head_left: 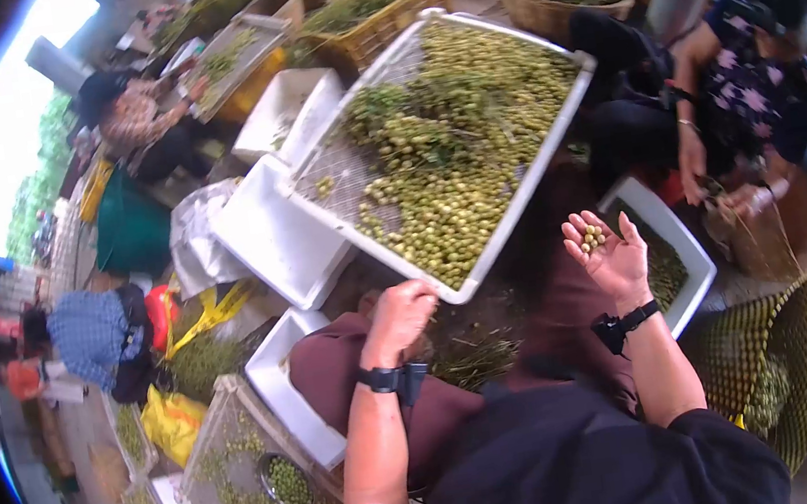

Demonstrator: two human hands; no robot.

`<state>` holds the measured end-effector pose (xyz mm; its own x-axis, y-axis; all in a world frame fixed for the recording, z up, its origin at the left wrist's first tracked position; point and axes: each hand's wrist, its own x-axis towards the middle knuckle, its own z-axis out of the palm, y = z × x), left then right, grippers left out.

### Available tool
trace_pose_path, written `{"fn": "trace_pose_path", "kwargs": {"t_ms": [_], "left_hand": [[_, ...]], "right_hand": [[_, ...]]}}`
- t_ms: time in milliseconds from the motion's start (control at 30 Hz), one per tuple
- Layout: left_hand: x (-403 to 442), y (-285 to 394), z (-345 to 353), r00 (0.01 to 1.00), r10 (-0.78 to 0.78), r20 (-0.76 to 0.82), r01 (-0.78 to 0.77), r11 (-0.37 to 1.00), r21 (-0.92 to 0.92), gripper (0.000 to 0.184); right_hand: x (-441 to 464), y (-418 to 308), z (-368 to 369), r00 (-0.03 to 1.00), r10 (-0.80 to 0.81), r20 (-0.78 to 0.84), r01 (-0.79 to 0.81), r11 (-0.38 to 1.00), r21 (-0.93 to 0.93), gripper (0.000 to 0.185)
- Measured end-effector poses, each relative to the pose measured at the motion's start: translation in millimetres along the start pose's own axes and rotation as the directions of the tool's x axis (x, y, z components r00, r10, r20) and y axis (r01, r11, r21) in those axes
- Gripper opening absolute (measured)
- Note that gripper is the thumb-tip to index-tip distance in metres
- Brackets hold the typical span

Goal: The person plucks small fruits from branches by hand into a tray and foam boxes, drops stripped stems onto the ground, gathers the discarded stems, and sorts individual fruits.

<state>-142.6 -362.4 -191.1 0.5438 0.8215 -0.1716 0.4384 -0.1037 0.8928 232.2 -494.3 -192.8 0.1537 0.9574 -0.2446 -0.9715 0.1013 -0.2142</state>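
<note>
A white-framed mesh tray (515, 243) in front of me carries a heap of small round yellow-green fruits (442, 237), with leafy stems lying among them. My left hand (402, 318) is closed at the tray's near corner, its fingertips pressed together by the rim; whether anything is between them is hidden. To the right of the tray, my right hand (616, 261) is turned palm up with fingers cupped. Several loose fruits (592, 238) rest in that palm and against the fingers.
White bins stand left of the tray, one empty-looking bin (280, 232) beside it. A white box (693, 267) with stems is under my right hand, near a woven basket (768, 348). Lower left is another mesh tray (212, 457) with a bowl. A co-worker (757, 98) sits at right.
</note>
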Motion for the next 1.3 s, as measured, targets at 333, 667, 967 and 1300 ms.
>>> {"fn": "trace_pose_path", "kwargs": {"t_ms": [333,667,967,1300], "left_hand": [[-13,-28,3,0.961,0.056,0.271,-0.157,0.918,0.365,0.045],[20,24,-26,0.966,0.199,-0.163,-0.160,0.961,0.228,0.032],[24,23,-52,0.944,0.117,-0.308,-0.111,0.993,0.036,0.027],[43,43,-35,0.731,0.249,-0.636,-0.227,0.967,0.117,0.026]], "right_hand": [[166,78,25,0.996,-0.081,0.027,0.038,0.133,-0.990,0.037],[266,206,37,0.841,-0.061,0.537,0.261,-0.824,-0.503,0.013],[275,192,44,0.841,-0.025,0.540,0.383,-0.676,-0.629,0.013],[162,126,141,0.944,0.135,0.301,0.330,-0.381,-0.864,0.018]]}}
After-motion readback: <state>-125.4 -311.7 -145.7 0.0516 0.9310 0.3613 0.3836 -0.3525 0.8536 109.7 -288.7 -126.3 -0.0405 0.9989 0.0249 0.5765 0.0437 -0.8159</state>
